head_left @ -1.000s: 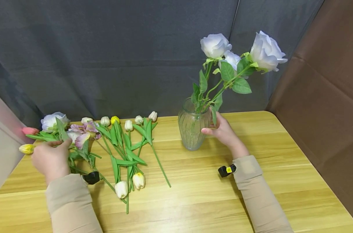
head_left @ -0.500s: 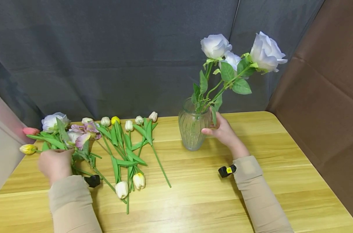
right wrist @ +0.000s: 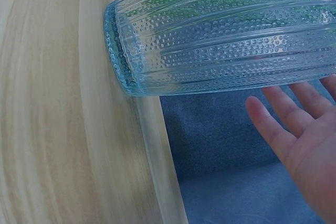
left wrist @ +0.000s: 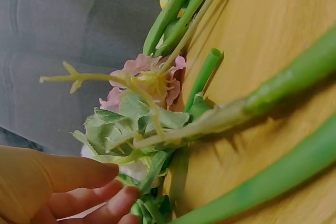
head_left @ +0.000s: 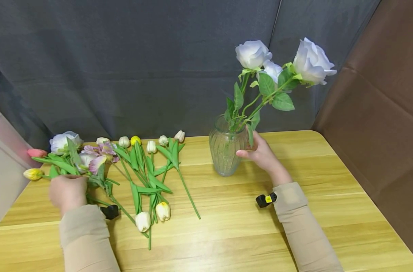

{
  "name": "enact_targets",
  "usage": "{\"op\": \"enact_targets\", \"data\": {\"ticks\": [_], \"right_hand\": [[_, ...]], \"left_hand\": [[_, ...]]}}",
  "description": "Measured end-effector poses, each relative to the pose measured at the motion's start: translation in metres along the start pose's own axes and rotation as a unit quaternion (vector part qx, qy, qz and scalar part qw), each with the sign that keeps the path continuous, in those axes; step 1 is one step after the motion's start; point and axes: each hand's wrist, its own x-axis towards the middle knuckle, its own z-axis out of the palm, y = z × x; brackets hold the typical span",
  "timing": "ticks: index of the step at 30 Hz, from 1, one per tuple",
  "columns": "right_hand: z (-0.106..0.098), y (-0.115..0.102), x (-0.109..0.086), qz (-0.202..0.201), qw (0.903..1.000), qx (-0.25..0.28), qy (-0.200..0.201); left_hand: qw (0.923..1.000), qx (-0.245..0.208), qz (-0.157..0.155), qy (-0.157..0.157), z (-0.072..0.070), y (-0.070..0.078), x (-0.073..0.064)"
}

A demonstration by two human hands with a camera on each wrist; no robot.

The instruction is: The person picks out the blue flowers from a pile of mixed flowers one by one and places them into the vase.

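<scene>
My left hand (head_left: 68, 190) is low over the loose artificial flowers at the left of the table. In the left wrist view its thumb and loosely bent fingers are beside a leafy stem (left wrist: 152, 174), with no firm grip showing. Near it lie a white rose (head_left: 64, 142) and a pink-purple flower (head_left: 102, 151). At the right, my right hand (head_left: 261, 155) holds a ribbed clear glass vase (head_left: 227, 155), thumb on the near side and other fingers partly hidden behind. White roses (head_left: 253, 54) stand in the vase, leaning right.
Several white and yellow tulips (head_left: 143, 221) with green stems lie across the left and middle of the wooden table (head_left: 233, 234). A pink tulip (head_left: 37, 153) and a yellow tulip (head_left: 33, 174) lie at the far left. A dark curtain (head_left: 159, 68) hangs behind.
My left hand has moved a little to the right and down toward the near side, over the stems. The right hand, the vase and the flowers look nearly unmoved.
</scene>
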Motion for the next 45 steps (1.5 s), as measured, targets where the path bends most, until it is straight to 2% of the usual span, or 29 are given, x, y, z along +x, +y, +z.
{"op": "enact_targets", "data": {"ticks": [4,13,29,37,40,45], "right_hand": [[0.0002,-0.0005,0.0001,0.002,1.0,-0.001,0.004],[-0.001,0.0003,-0.0005,0.002,1.0,-0.006,0.007],[-0.0006,0.002,0.0027,-0.009,0.9999,-0.008,0.007],[-0.0003,0.0001,0.0016,-0.004,1.0,-0.007,0.004],[-0.0006,0.0001,0.001,-0.002,0.9999,-0.01,0.005],[-0.0008,0.0009,0.001,0.0,0.9999,-0.013,0.008]], "left_hand": [[0.9998,-0.007,-0.003,0.016,0.0019,-0.0015,0.0003],[0.9982,0.044,-0.024,-0.035,0.0035,-0.0025,0.0046],[0.9937,0.072,-0.074,-0.043,0.0095,-0.0021,0.0064],[0.9884,0.106,-0.085,-0.068,0.0089,-0.0015,0.0083],[0.9894,0.097,-0.081,-0.071,0.0087,-0.0005,0.0079],[0.9936,0.049,-0.073,-0.071,0.008,-0.0005,0.006]]}}
